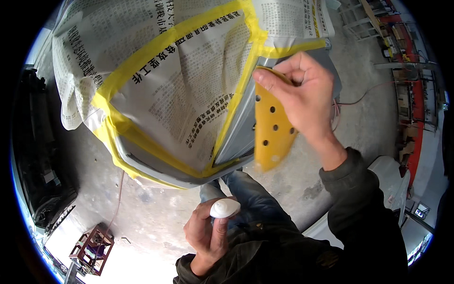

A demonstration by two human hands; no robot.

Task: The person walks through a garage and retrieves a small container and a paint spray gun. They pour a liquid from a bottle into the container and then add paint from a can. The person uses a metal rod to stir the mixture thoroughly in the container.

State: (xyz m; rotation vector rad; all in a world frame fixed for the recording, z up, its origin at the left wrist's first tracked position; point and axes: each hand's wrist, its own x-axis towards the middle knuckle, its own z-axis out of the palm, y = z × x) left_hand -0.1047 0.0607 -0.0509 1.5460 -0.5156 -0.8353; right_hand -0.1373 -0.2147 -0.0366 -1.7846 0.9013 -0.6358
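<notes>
My right hand (307, 92) pinches the top of a yellow perforated sanding disc (276, 124) between thumb and fingers. The disc hangs bent, its lower edge slightly blurred, in front of the grey surface of a car body part (241, 125). Low in the middle, my left hand (206, 232) is closed around a white round-topped object (224, 208) with a small nub; its kind does not show. Newspaper (179, 80) covers most of the car part, and yellow masking tape (142, 59) holds the paper along its edges. A grey strip (156, 168) is bare along the lower border.
A dark car part (42, 156) stands at the left. Below it is a reddish metal frame stand (92, 248). Shelves (414, 94) with assorted goods line the right side. A thin hose (364, 92) crosses the concrete floor (109, 194), and a white car panel (390, 177) is at lower right.
</notes>
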